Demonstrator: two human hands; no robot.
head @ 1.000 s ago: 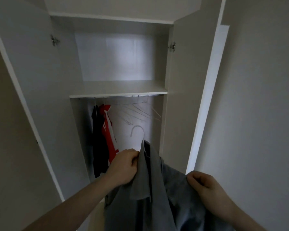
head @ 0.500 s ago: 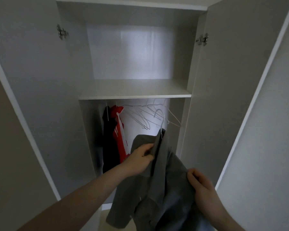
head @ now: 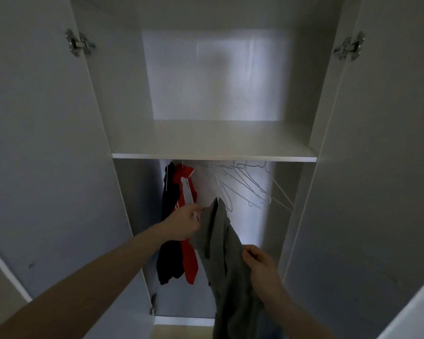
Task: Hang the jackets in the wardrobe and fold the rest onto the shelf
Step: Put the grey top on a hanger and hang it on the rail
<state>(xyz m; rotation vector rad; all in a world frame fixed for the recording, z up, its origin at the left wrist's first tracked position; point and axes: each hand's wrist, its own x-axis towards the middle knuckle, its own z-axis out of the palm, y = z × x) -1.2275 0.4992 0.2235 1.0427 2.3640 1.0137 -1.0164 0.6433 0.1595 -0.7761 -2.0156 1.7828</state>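
Observation:
A grey jacket [head: 220,245] on a white hanger hangs between my hands, inside the lower part of the open wardrobe. My left hand [head: 182,223] grips its collar edge near the top. My right hand [head: 261,267] pinches the fabric lower down on the right. The hanger's hook is mostly hidden among the empty wire hangers [head: 245,187] under the shelf [head: 213,155]. A red jacket [head: 187,216] and a dark jacket [head: 169,241] hang at the left of the rail, just behind my left hand.
The wardrobe's left door [head: 39,143] and right door [head: 377,167] stand wide open on either side. The shelf above the rail holds nothing that I can see. The rail itself is hidden under the shelf edge.
I have stepped closer to the wardrobe. Both hands have carried the grey jacket forward and up, in under the shelf beside the red jacket.

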